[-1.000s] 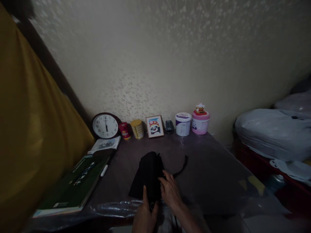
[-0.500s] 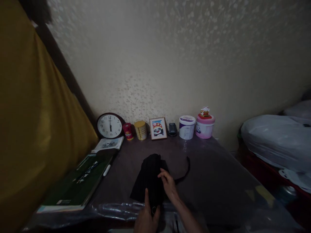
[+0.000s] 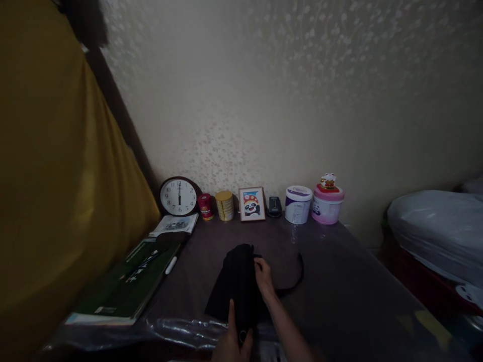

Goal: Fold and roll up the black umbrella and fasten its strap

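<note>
A black folding umbrella point(image 3: 236, 281) lies on the table, its canopy loose and its round handle end towards me. One fold of cloth spreads out to the left, and a thin black strap point(image 3: 298, 279) curls away to the right. My left hand point(image 3: 233, 342) is closed around the handle end, thumb to the right and index finger stretched along the cloth. On the right side of the canopy, my right hand point(image 3: 264, 277) pinches the black fabric between thumb and fingers. Parts of the fingertips are lost against the dark cloth.
Along the wall stand a clock point(image 3: 178, 197), a red can point(image 3: 206, 207), a yellow tin point(image 3: 225, 206), a panda picture frame point(image 3: 252, 204) and two tubs point(image 3: 298, 205). A green book point(image 3: 124, 281) and a white marker point(image 3: 171, 265) lie left. Clear plastic covers the table's front edge point(image 3: 181, 327).
My right hand has drawn its fingers together on the fabric, a little farther up the umbrella. My left hand keeps its hold. The whole view has shifted slightly.
</note>
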{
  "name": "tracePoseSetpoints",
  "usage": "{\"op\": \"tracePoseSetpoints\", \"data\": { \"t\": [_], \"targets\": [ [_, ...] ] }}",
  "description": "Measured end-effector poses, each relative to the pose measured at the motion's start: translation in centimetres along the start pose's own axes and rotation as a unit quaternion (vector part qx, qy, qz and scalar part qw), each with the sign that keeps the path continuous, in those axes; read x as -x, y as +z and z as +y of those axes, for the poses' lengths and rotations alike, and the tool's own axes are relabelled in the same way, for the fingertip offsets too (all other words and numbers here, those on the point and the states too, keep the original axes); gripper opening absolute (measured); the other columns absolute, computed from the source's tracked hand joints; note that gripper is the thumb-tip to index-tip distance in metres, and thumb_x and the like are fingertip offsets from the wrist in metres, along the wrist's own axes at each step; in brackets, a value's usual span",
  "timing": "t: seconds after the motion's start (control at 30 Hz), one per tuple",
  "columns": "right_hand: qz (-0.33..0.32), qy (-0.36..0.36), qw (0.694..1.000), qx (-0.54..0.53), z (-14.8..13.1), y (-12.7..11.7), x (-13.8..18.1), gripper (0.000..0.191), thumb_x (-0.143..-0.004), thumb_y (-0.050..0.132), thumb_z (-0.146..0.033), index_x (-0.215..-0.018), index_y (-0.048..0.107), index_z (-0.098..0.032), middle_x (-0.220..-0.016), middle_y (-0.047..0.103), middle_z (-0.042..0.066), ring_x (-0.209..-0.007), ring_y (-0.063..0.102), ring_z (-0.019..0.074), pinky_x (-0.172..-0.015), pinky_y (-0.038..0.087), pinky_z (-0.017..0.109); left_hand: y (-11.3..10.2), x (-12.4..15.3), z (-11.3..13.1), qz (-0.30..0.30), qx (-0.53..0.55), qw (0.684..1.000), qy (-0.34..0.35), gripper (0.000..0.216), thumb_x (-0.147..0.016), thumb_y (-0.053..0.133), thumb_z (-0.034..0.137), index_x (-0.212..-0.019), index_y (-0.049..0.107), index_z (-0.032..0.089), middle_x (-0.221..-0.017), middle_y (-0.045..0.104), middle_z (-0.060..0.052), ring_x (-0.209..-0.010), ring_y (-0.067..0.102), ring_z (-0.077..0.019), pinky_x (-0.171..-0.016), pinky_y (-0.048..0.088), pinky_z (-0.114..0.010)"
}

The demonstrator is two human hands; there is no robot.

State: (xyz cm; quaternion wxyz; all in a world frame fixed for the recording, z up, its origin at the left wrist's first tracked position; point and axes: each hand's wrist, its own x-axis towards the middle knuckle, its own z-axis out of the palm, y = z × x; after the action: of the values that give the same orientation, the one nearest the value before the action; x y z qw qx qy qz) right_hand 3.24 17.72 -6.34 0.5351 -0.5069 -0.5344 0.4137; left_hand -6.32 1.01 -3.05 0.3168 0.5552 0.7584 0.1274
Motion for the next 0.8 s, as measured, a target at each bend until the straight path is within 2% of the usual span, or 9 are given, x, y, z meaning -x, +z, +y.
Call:
{"op": "tracePoseSetpoints", "data": {
  "t": [0.13,0.3,0.43,0.63,0.73,0.8],
  "targets": [
    [0.014,0.004,1.000,-0.010,-0.3,0.8,0.3,0.032,-0.072,0.046,-0.042,-0.086,0.061,-0.018,-0.088,0.066,0.006,-0.088,0.059,0.0205,-0.083,0.044,0.032,-0.1,0.1,0.3,-0.005,-0.012,1.000,-0.006,0.071,-0.086,0.035,0.034,-0.139,-0.005,0.009,-0.105,0.066,-0.014,-0.095,0.063,-0.0195,-0.077,0.042,-0.024],
    [0.025,0.026,0.999,-0.018,-0.4,1.5,0.3,0.047,-0.077,0.040,-0.044,-0.112,0.054,-0.015,-0.114,0.060,0.010,-0.104,0.055,0.0195,-0.089,0.042,0.029,-0.2,0.1,0.6,-0.004,-0.002,1.000,-0.018,0.073,-0.085,0.037,0.032,-0.139,-0.007,0.009,-0.107,0.065,-0.014,-0.103,0.059,-0.0196,-0.082,0.041,-0.025],
    [0.007,0.041,0.999,0.005,-0.9,2.1,0.3,0.050,-0.081,0.036,-0.044,-0.119,0.052,-0.015,-0.120,0.058,0.010,-0.111,0.053,0.0192,-0.094,0.040,0.030,-0.6,-0.1,0.9,-0.030,-0.006,1.000,-0.006,0.071,-0.085,0.035,0.029,-0.138,-0.005,0.004,-0.101,0.067,-0.015,-0.097,0.062,-0.0206,-0.079,0.042,-0.026],
    [-0.054,0.053,0.989,0.126,-2.7,3.3,0.3,0.058,-0.086,0.026,-0.039,-0.135,0.032,-0.006,-0.140,0.036,0.011,-0.130,0.031,0.0169,-0.106,0.024,0.028,-0.7,-0.3,1.5,-0.040,-0.053,0.998,-0.023,0.072,-0.082,0.038,0.027,-0.138,0.001,0.001,-0.103,0.066,-0.016,-0.096,0.062,-0.0211,-0.079,0.042,-0.027],
    [-0.078,0.051,0.978,0.186,-3.9,4.0,0.2,0.060,-0.086,0.031,-0.033,-0.135,0.028,0.000,-0.142,0.030,0.016,-0.132,0.025,0.0214,-0.107,0.020,0.031,-0.8,-0.2,2.0,-0.042,-0.078,0.995,-0.034,0.071,-0.082,0.037,0.026,-0.138,0.002,0.001,-0.107,0.063,-0.020,-0.097,0.061,-0.0251,-0.079,0.043,-0.031],
    [-0.086,0.043,0.970,0.225,-4.7,4.4,0.3,0.061,-0.085,0.035,-0.033,-0.136,0.026,0.000,-0.143,0.026,0.018,-0.132,0.024,0.0266,-0.106,0.021,0.037,-1.1,0.0,2.4,-0.047,-0.075,0.996,-0.031,0.071,-0.081,0.038,0.025,-0.138,0.001,0.002,-0.106,0.063,-0.021,-0.097,0.061,-0.0266,-0.078,0.044,-0.034]
  ]
}}
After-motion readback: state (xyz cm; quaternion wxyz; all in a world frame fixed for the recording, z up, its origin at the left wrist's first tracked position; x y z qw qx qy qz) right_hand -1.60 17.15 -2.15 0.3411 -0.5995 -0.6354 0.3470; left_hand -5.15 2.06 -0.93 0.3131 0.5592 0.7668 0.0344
